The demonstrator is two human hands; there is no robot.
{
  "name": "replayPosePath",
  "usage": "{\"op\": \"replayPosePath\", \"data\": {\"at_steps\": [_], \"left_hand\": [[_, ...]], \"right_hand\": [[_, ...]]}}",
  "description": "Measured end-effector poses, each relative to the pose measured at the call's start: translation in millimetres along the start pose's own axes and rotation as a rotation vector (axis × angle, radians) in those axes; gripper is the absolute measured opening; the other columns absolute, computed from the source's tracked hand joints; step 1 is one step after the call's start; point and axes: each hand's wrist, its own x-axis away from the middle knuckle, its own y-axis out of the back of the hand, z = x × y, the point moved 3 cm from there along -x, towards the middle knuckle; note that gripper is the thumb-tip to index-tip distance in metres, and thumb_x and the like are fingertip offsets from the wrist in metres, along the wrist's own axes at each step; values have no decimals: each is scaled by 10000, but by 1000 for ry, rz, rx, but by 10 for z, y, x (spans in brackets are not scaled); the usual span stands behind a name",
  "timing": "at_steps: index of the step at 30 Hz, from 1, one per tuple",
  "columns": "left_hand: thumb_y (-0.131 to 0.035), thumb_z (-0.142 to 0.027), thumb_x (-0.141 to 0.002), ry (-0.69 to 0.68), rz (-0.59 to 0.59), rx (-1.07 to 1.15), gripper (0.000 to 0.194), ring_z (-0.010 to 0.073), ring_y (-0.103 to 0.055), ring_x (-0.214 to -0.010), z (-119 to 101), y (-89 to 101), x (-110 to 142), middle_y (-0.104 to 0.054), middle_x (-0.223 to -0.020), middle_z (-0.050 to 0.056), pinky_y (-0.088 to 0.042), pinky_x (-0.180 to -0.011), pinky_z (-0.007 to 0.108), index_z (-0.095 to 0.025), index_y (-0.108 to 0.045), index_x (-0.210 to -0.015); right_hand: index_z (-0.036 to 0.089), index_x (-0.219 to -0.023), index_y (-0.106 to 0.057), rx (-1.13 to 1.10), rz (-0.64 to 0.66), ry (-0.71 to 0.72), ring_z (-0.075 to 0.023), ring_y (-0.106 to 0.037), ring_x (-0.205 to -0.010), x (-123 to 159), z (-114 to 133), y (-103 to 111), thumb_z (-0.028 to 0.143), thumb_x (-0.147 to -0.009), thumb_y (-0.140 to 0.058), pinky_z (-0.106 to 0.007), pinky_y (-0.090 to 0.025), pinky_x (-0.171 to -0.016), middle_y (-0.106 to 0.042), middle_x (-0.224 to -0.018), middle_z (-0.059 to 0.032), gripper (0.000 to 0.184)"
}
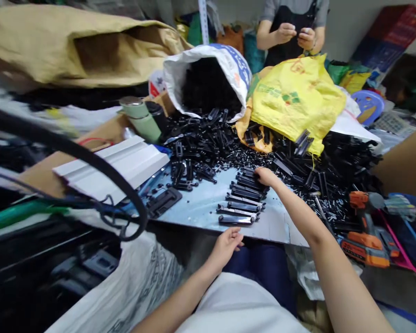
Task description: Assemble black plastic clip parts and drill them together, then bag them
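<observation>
A row of several long, narrow black plastic parts [244,206] lies side by side on the light blue tabletop, running away from me. At the far end of this row is my right hand [265,176], its fingers closed on one of the black parts; the fingertips are partly hidden. My left hand [228,243] hovers at the table's front edge, just below the nearest part of the row. Its fingers are loosely bent and apart, with nothing visible in them. Left of the row lies a flat black plastic piece [165,202].
Behind the row spreads a heap of loose black parts [208,143], spilling from a white sack [173,69]. A yellow sack [294,101] lies beside it. An orange cordless drill [363,249] stands at right. A black cable [100,166] arcs across the left. Opposite stands a co-worker [291,41].
</observation>
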Motion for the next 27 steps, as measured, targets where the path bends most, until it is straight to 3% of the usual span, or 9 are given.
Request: {"op": "replayPosePath", "data": {"at_steps": [4,8,10,13,17,22,25,27], "left_hand": [[-718,-311,-682,255,25,323,326,171,-637,-790,16,-111,-21,-630,-878,67,-498,-725,300,-170,-550,-923],[-664,-365,-748,306,-154,551,267,187,-630,-900,-71,-175,-177,-625,-915,106,-492,-821,313,-152,-552,-864],[-634,-367,-773,302,-226,609,237,179,-634,-896,-148,-230,-277,-638,-912,103,-498,-801,284,-149,-575,-845],[-648,-343,-753,216,-253,673,236,181,-654,-798,-268,-312,-392,-669,-871,85,-521,-706,278,-144,-599,-870],[-738,-264,-631,2,-305,728,309,173,-648,-657,-319,-350,-447,-679,-761,44,-525,-589,269,-149,-608,-887],[-756,-220,-550,-179,-161,798,335,169,-634,-596,-384,-374,-484,-668,-684,22,-523,-566,283,-149,-617,-845],[-727,-207,-564,-223,-73,781,267,167,-624,-561,-583,-225,-416,-662,-645,19,-518,-557,288,-142,-631,-804],[-689,-211,-608,-216,-37,743,192,164,-620,-541,-771,3,-283,-661,-617,23,-518,-559,288,-134,-639,-777]], "right_hand": [[175,-999,-653,-52,94,82,-199,-601,-853,-68,-58,143,243,-674,-677,-278,-445,-780,-669,-927,-33,333],[182,-1194,-558,-286,237,9,-245,-579,-985,-113,-14,38,493,-479,-784,-316,-457,-848,-612,-1131,-88,811],[163,-1236,-519,-418,262,-47,-264,-537,-1074,-119,51,-94,547,-463,-769,-341,-427,-916,-560,-1215,-118,898],[140,-1203,-531,-550,285,-86,-262,-533,-1074,-65,134,-276,543,-496,-754,-357,-406,-942,-574,-1186,-123,845],[151,-1203,-503,-686,253,-131,-242,-571,-980,141,121,-376,514,-503,-751,-372,-436,-885,-614,-1101,-95,827],[176,-1052,-564,-1072,230,-102,-260,-607,-896,453,120,-420,580,-406,-731,-389,-469,-835,-659,-965,-66,780],[201,-980,-563,-1152,107,-86,-267,-613,-873,524,250,-379,561,-387,-743,-392,-484,-801,-666,-927,-60,717],[210,-952,-561,-1177,4,-44,-254,-613,-852,492,484,-298,544,-407,-747,-377,-493,-774,-664,-907,-49,666]]}}
